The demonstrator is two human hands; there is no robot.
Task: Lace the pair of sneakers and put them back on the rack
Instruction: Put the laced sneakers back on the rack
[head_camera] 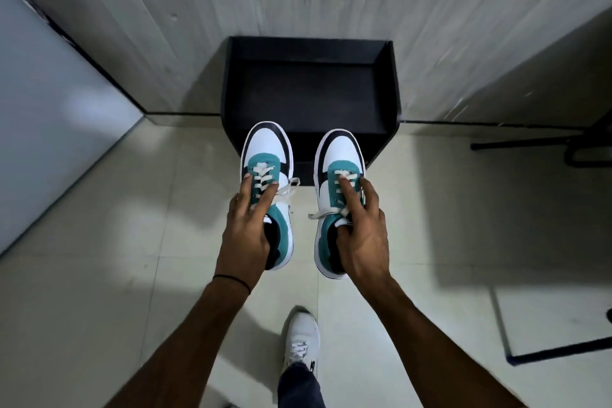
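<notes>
I hold a pair of white, teal and black sneakers in the air, one in each hand, toes pointing away from me. My left hand grips the left sneaker with fingers over its white laces and thumb inside the opening. My right hand grips the right sneaker the same way. Both are laced, with loose lace ends hanging toward the gap between them. The black rack stands just beyond, against the wall, and the toes overlap its front edge in view.
The rack's top shelf is bare and dark, with raised side and back walls. A pale tiled floor lies below. My own white shoe stands on it. A black chair or table base sits at the right, and a grey panel at the left.
</notes>
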